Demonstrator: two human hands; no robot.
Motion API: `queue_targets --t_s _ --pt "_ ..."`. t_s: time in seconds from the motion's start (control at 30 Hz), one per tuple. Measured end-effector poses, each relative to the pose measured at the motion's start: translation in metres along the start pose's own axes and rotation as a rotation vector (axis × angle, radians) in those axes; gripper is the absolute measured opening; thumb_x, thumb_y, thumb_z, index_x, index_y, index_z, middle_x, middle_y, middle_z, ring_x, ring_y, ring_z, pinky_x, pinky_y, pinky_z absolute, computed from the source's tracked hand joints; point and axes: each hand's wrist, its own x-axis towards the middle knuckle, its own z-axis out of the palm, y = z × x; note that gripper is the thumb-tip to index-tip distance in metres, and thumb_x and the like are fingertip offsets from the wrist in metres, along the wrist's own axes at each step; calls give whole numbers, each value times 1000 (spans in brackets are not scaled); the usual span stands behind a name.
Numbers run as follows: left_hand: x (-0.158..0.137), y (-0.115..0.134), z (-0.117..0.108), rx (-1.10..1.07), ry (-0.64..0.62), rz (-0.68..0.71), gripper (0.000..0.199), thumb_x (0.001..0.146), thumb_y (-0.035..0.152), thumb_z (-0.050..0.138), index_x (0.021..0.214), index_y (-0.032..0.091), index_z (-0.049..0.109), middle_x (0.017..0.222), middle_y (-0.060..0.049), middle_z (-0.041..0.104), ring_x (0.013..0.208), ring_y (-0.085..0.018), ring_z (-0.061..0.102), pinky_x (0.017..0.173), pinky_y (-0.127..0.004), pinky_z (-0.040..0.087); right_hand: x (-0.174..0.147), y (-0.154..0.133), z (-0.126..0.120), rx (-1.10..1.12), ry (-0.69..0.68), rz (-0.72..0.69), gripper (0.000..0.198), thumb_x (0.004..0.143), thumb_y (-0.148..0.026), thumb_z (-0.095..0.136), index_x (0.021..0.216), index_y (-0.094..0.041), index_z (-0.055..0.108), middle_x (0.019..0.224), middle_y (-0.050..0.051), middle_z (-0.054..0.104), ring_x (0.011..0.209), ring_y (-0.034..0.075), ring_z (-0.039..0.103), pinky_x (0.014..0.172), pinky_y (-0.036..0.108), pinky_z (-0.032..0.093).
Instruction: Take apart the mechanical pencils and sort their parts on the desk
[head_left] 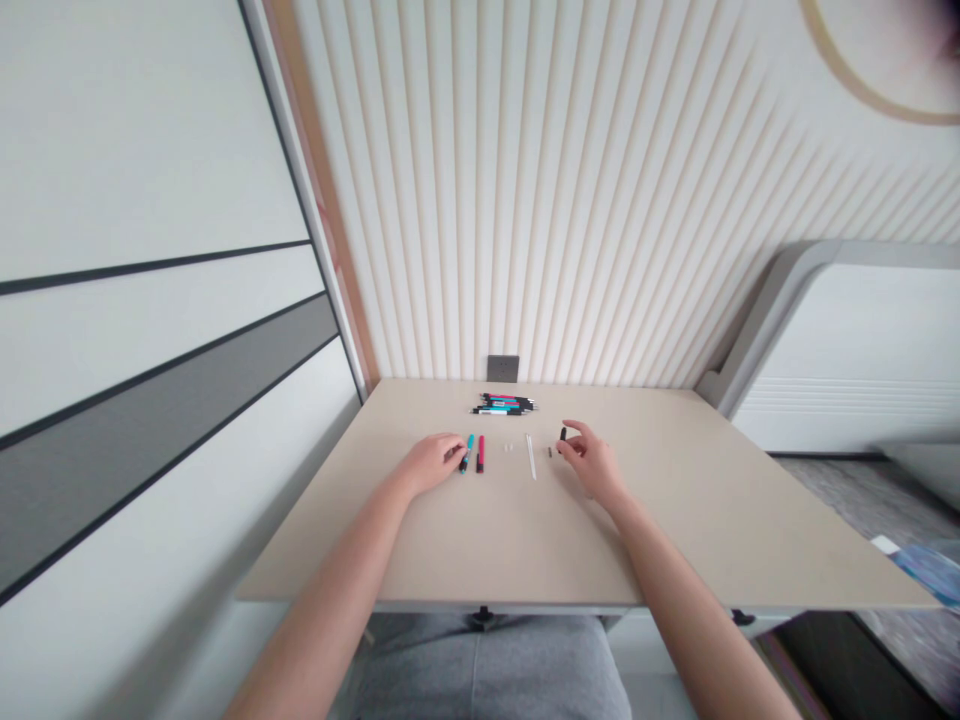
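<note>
My right hand [592, 466] is over the table, with a small black pen part [562, 435] between its thumb and fingers. Just left of it lies a tiny dark piece [550, 452]. Two thin white refills [531, 456] lie side by side further left, along with a pair of small clear pieces [508, 448]. My left hand [435, 463] rests on the table with curled fingers, its fingertips right beside a blue and black pen barrel [467, 454]; whether they grip anything is hidden. A red and black barrel [481, 454] lies parallel to the blue one.
Behind the loose parts, several pens [504, 405] lie in a pile on the beige table [510, 550]. A dark socket [503, 368] is set in the ribbed wall at the back. A white cabinet [150, 400] borders the left side. My lap is at the front edge.
</note>
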Motion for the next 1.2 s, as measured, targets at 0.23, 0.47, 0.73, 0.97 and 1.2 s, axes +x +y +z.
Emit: queue_targets --t_s 0.23,0.47,0.73,0.97,1.2 --pt "-1 1 -1 -15 -4 12 26 93 35 43 89 22 65 82 -2 65 68 -15 55 66 -25 40 3 14 -17 -301 124 47 34 90 -40 43 108 -23 66 82 5 69 73 20 62 66 30 42" --pt "0 2 -1 -26 -12 17 28 93 36 42 88 21 65 80 -3 64 69 -16 54 67 -26 41 0 27 -14 -430 21 19 36 89 -33 48 121 -25 61 85 7 68 79 21 62 65 29 40" --pt "0 -1 0 -25 -6 34 27 94 35 42 86 22 64 80 -2 64 69 -15 54 67 -25 40 -1 24 -13 -496 -40 25 29 88 -26 47 111 -24 65 91 8 68 79 21 62 66 29 38" --pt "0 -1 0 -33 -5 38 26 94 34 42 86 22 64 80 -2 63 69 -15 55 67 -25 40 1 21 -15 -420 52 27 30 90 -24 40 106 -22 66 97 9 68 87 21 62 70 29 40" --pt "0 -3 2 -51 1 32 26 94 35 42 86 22 64 80 -2 64 68 -15 54 66 -25 40 -2 17 -14 -468 -99 14 34 88 -38 51 117 -23 62 90 7 63 79 19 60 70 28 39"
